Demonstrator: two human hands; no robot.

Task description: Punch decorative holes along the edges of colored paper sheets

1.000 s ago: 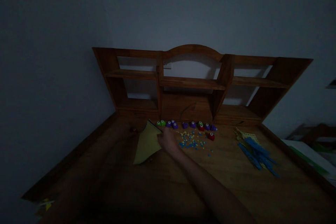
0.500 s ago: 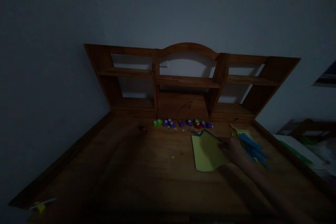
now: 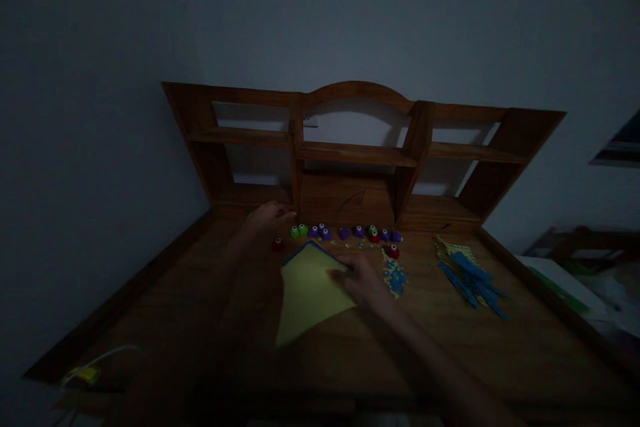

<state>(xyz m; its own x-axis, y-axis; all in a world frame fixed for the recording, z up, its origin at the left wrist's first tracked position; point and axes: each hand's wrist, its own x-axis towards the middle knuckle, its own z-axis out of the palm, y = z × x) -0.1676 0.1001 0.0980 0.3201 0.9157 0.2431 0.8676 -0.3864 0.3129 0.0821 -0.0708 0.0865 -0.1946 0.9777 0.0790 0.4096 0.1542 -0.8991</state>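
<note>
A yellow sheet of paper [image 3: 313, 297] with a blue edge is tilted over the middle of the desk. My right hand [image 3: 361, 280] is closed on its right edge, thumb on the yellow face. My left hand [image 3: 269, 215] hovers at the back left, fingers stretched forward and holding nothing that I can see. Below it, a small red craft punch [image 3: 277, 244] with a white eye-like spot stands on the desk. Another red punch [image 3: 393, 251] lies beyond my right hand, beside a patch of blue and yellow paper bits [image 3: 395, 275].
Several green and purple punches [image 3: 325, 233] line the back, below a wooden shelf unit [image 3: 350, 155]. Blue strips [image 3: 475, 280] and a perforated yellow piece [image 3: 459, 251] lie at the right of the wooden desk [image 3: 480, 360]. A yellow object with a white cord [image 3: 85, 373] is at the front left.
My right hand has carried the yellow sheet leftward and lifted it, uncovering the paper bits and a red punch. My left hand has moved up and back, away from the left red punch.
</note>
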